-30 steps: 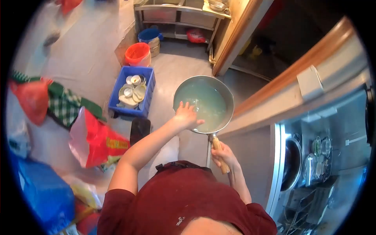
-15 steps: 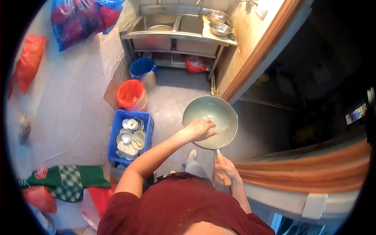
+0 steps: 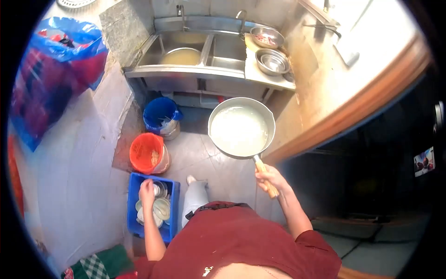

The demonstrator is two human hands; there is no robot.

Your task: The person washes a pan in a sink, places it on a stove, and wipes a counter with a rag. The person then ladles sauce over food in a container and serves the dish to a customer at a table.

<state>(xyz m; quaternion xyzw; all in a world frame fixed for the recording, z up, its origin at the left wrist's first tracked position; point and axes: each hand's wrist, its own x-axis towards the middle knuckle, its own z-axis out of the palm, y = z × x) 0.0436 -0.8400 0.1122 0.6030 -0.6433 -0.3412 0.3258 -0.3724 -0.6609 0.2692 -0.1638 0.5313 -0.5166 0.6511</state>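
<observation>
My right hand (image 3: 271, 179) is wrapped round the wooden handle of a metal pan (image 3: 241, 126), which holds cloudy liquid. The pan hangs in front of the sink unit, roughly level. On the left, my left hand (image 3: 147, 189) is over the back part of a blue crate (image 3: 174, 207) full of bowls and dishes (image 3: 160, 209). Its fingers look bent together, and whatever they may hold is too small to make out.
A red bucket (image 3: 147, 153) and a blue bucket (image 3: 160, 114) stand behind the crate. Beyond is a double steel sink (image 3: 186, 72), with metal bowls (image 3: 272, 62) on a board at its right. A wooden door frame (image 3: 344, 114) rises on the right; a blue bag (image 3: 60, 74) hangs upper left.
My left hand has left the pan and moved left over the crate. The pan, still in my right hand, has come nearer the sink as the view moved forward.
</observation>
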